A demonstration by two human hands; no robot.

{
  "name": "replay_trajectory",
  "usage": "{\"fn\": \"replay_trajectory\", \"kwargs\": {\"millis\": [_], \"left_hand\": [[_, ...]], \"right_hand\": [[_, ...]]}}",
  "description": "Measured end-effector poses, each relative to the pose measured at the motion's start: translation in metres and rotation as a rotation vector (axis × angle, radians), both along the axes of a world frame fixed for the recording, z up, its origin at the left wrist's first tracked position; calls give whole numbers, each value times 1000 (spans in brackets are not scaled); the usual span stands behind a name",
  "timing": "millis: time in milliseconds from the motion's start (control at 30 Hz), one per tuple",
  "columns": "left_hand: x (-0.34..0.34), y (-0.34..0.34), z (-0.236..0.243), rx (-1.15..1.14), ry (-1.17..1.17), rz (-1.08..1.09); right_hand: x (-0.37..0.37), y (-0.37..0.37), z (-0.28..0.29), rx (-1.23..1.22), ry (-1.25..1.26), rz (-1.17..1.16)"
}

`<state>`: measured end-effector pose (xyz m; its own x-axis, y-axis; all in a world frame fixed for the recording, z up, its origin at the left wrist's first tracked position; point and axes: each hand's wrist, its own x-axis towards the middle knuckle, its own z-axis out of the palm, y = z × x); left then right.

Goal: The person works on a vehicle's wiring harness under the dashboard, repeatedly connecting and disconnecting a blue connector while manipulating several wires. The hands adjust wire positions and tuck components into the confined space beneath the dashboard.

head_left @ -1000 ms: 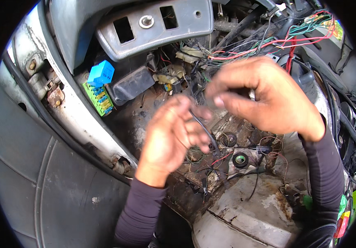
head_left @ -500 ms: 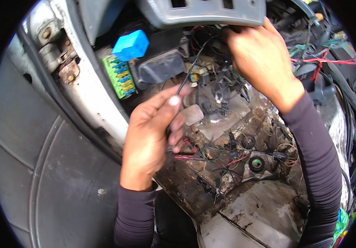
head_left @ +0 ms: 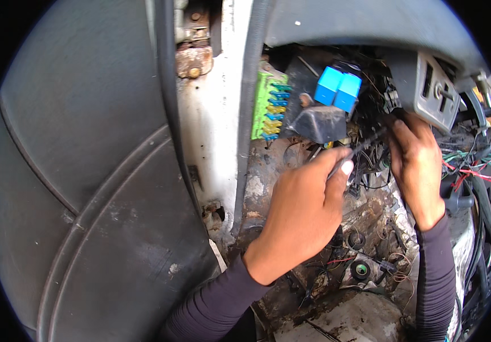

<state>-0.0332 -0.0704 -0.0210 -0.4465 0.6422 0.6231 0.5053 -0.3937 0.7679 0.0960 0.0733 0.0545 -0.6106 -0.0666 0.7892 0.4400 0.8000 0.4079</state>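
My left hand (head_left: 308, 199) pinches a black wire (head_left: 365, 142) between thumb and forefinger, in front of the dark underside of a vehicle's dashboard. The wire stretches up and right toward my right hand (head_left: 415, 162), whose fingers curl beside the grey switch panel (head_left: 436, 94). Those fingertips are blurred and partly in shadow; the wire's far end meets them. Above my left hand sit two blue relays (head_left: 338, 88) and a black plastic cover (head_left: 319, 123). Left of them is a green fuse box (head_left: 268, 108) with blue and yellow fuses.
A grey door panel (head_left: 97, 239) and a white door pillar (head_left: 208, 119) stand on the left. Loose red and green wires (head_left: 473, 171) hang at the right. On the rusty floor lie a roll of black tape (head_left: 360, 270) and scattered wires.
The view has swung left, so the scene sits further right. My right hand has come down from behind the grey panel's edge. The left hand still holds the black wire.
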Motion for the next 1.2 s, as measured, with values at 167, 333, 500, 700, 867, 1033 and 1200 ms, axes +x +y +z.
{"fn": "replay_trajectory", "kwargs": {"millis": [167,333,500,700,867,1033,1200], "left_hand": [[0,2,-2,5,104,81],[-10,2,2,112,333,140],[-1,6,12,344,94,73],[13,46,37,281,-50,103],[3,61,47,333,6,161],[10,53,48,221,86,82],[14,35,49,383,212,287]], "right_hand": [[-4,-38,-17,-47,-139,229],[-7,-28,-14,-262,-93,246],[-3,6,-8,-478,282,64],[-4,15,-11,-954,362,639],[-7,17,-8,-1117,387,721],[-27,35,-4,-1460,769,813],[-52,55,3,-1344,906,1209]]}}
